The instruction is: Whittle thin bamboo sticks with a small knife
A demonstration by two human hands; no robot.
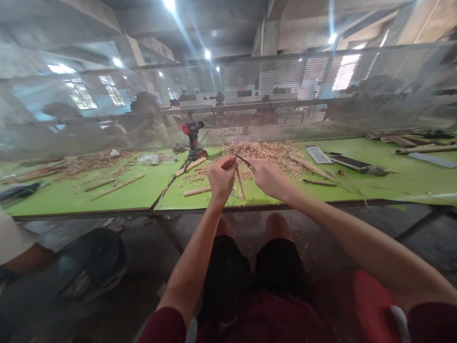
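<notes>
Above the front edge of the green table, my left hand (222, 177) is closed around a thin wooden stick (240, 185), which slants down from the fingers toward the tabletop. Close by, my right hand (267, 177) grips a knife (243, 159); its narrow dark blade points left and meets the top of the stick near my left fingers. The knife's handle is hidden in my right fist. Behind both hands lies a heap of pale wood shavings (264, 151). A round wooden rod (197, 191) rests on the table just left of my left hand.
A red and black cordless drill (193, 140) stands at the back left of the green table (171, 200). To the right are a phone (350, 162), a white card (318, 155) and wood pieces. A perforated metal screen (228, 102) rises behind. Another person's arm (28, 257) is at left.
</notes>
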